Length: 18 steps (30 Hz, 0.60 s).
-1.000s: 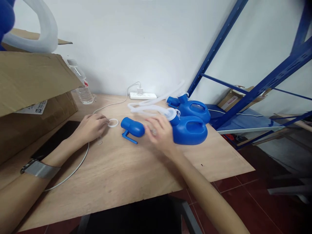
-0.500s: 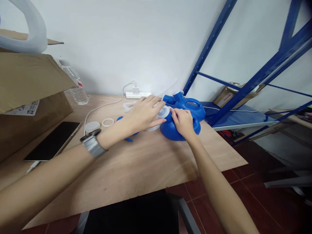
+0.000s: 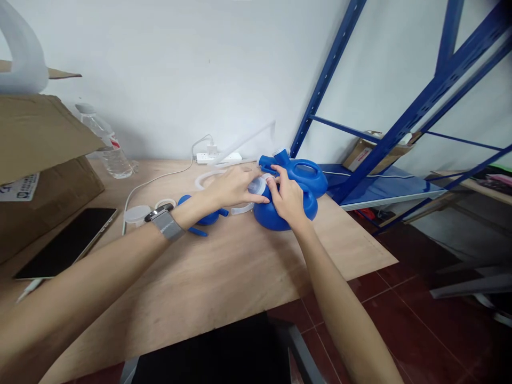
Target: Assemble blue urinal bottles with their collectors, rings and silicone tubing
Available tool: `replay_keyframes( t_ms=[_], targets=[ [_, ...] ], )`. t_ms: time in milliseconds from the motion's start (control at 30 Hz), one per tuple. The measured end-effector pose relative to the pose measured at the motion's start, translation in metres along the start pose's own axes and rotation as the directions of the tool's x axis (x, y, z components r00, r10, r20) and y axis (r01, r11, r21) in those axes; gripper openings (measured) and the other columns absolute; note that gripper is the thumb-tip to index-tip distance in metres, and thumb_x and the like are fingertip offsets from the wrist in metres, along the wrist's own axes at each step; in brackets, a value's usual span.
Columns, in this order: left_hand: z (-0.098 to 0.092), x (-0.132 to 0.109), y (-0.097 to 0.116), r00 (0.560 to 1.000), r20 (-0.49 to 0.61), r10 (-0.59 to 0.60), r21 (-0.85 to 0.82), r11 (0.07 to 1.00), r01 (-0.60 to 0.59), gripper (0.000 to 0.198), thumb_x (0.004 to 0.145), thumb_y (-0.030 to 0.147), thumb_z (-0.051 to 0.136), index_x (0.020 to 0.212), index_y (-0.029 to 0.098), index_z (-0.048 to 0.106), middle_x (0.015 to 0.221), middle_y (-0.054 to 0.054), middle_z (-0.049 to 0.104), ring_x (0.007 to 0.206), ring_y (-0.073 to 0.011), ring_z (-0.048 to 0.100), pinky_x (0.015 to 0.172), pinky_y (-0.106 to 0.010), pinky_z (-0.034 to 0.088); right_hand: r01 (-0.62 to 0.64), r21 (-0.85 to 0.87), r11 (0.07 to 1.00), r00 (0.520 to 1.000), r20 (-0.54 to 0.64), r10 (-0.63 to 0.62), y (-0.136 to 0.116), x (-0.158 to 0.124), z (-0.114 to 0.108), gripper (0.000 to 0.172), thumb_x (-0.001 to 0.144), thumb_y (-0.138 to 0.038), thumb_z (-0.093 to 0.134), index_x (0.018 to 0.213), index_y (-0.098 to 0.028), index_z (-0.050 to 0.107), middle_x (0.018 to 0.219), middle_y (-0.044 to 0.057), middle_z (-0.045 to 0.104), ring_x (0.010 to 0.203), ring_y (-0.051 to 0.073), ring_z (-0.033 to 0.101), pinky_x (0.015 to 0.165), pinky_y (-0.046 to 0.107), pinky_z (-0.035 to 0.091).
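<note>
A round blue plastic jug (image 3: 269, 216) lies on the wooden table with its mouth towards the left. On that mouth sits a translucent white cap (image 3: 256, 185). My left hand (image 3: 234, 186) is curved around the cap, thumb below and fingers above. Against the jug's neck, my right hand (image 3: 288, 198) grips with its thumb near the cap's white strap and its index finger raised. A second blue jug (image 3: 306, 180) with a handle lies just behind. Left of them, partly under my left wrist, is a smaller blue part (image 3: 210, 217). A clear tube (image 3: 242, 209) lies close by.
A white lid (image 3: 136, 214), a tablet (image 3: 68, 242) and a cardboard box (image 3: 52, 186) are on the left. A water bottle (image 3: 110, 146) and a power strip (image 3: 219, 158) stand by the wall. A blue metal shelf (image 3: 388, 186) borders the table's right.
The view has turned slightly right, so things appear further left. My right index finger has lifted and its thumb has come nearer the cap. More clear tubing shows behind my left hand.
</note>
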<state>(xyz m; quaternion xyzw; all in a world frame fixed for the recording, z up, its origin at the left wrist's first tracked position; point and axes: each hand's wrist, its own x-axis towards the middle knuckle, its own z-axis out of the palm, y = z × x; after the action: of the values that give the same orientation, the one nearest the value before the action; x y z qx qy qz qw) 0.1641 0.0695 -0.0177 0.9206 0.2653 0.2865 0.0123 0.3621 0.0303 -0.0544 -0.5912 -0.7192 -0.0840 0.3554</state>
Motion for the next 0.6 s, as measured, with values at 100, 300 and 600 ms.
replay_keyframes(
  t_ms=[100,300,600],
  targets=[
    [-0.001,-0.005,-0.006,0.983,-0.128,-0.130,-0.053,0.991,0.125,0.068,0.074,0.063,0.087,0.117,0.013,0.073,0.099,-0.010,0.078,0.087,-0.0256,0.072,0.080,-0.033,0.051,-0.028,0.023,0.999,0.999,-0.025,0.028,-0.001,-0.001,-0.001,0.057,0.110,-0.050,0.033,0.154,-0.015,0.041,0.105,0.011,0.080,0.097,0.034,0.072,0.086,0.042,0.048],
    [-0.023,-0.019,-0.018,0.943,-0.012,-0.333,-0.078,0.940,0.331,0.075,0.078,0.072,0.075,0.125,0.013,0.071,0.109,-0.012,0.079,0.096,-0.0291,0.073,0.085,-0.036,0.054,-0.013,-0.040,0.999,1.000,-0.015,0.012,-0.001,0.000,-0.001,0.046,0.110,-0.044,0.032,0.133,-0.016,0.061,0.103,0.012,0.080,0.098,0.034,0.070,0.088,0.043,0.045],
    [-0.042,-0.021,-0.063,0.842,0.382,-0.380,0.110,0.924,0.367,0.057,0.069,0.025,0.071,0.126,0.020,0.071,0.128,-0.012,0.076,0.112,-0.0320,0.072,0.091,-0.037,0.055,0.191,-0.170,0.967,0.977,0.128,-0.171,0.002,-0.011,-0.009,0.040,0.107,-0.039,0.037,0.114,-0.017,0.071,0.109,0.013,0.077,0.103,0.031,0.061,0.094,0.044,0.039]
  ],
)
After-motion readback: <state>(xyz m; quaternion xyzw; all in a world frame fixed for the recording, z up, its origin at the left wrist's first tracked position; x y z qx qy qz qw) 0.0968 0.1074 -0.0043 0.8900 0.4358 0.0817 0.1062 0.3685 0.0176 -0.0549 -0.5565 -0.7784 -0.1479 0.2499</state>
